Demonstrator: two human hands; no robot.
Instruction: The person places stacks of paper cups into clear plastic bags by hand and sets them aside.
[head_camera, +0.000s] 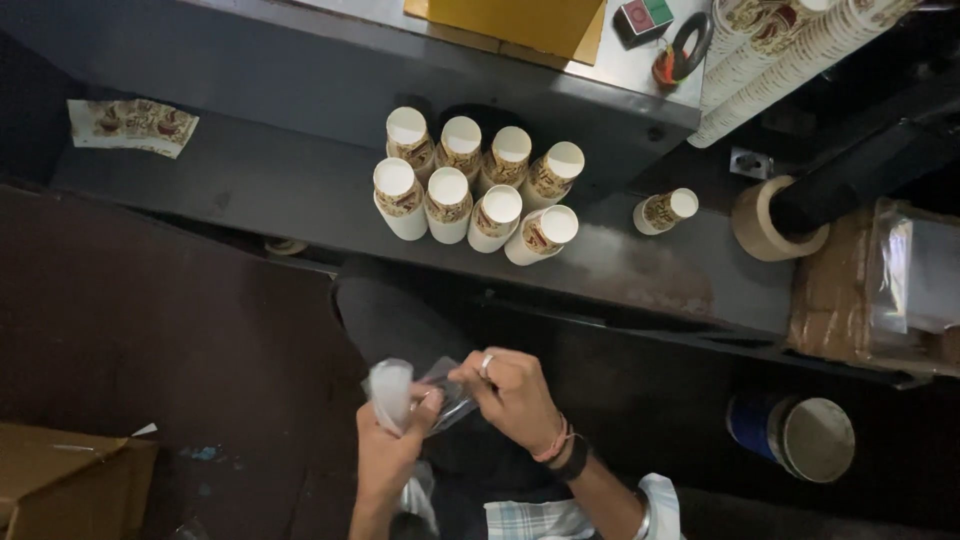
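My left hand (385, 445) and my right hand (513, 395) both grip a clear plastic bag (415, 395) low in the head view, fingers pinching its crumpled top. A ring sits on my right hand, with bands at the wrist. On the dark metal ledge (260, 180) beyond the hands stand several upside-down stacks of printed paper cups (470, 190) in two rows. One more cup stack (665, 210) stands alone to their right.
Long cup stacks (790, 50) lean at the top right. A tape roll (765, 220) sits on a dark spindle; a wrapped brown bundle (865, 295) lies right. A blue can (795, 430) is lower right, a cardboard box (60, 480) lower left, a flat printed cup blank (135, 125) upper left.
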